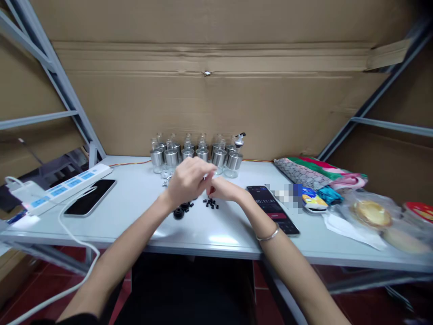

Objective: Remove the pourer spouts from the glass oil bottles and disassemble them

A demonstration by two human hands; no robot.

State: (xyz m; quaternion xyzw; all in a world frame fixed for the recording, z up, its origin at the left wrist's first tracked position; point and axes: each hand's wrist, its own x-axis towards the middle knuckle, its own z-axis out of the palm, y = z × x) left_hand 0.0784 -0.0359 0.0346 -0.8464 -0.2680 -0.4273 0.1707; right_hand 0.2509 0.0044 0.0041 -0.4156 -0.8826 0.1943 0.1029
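My left hand (190, 179) is raised over the middle of the table, back towards me, fingers curled to the right; whatever they hold is hidden. Just beside it, my right hand (221, 188) is closed with the fingertips pointing down, over small black pieces (212, 204). What it pinches, if anything, is too small to make out. Larger black round parts (178, 213) lie below my left hand, and shiny metal or clear parts (166, 175) show behind it. Glass bottles with metal sleeves (171, 157) stand in rows at the back. A pourer spout (239, 140) tops the right-hand one.
On the left lie a power strip (69, 187) and a phone (90, 198) with a white cable. A phone showing a timer (272, 210) is near my right forearm. Further right are a patterned cloth (304, 174), a white tissue (352, 231) and bagged food (372, 213). Cardboard (209, 108) walls the back.
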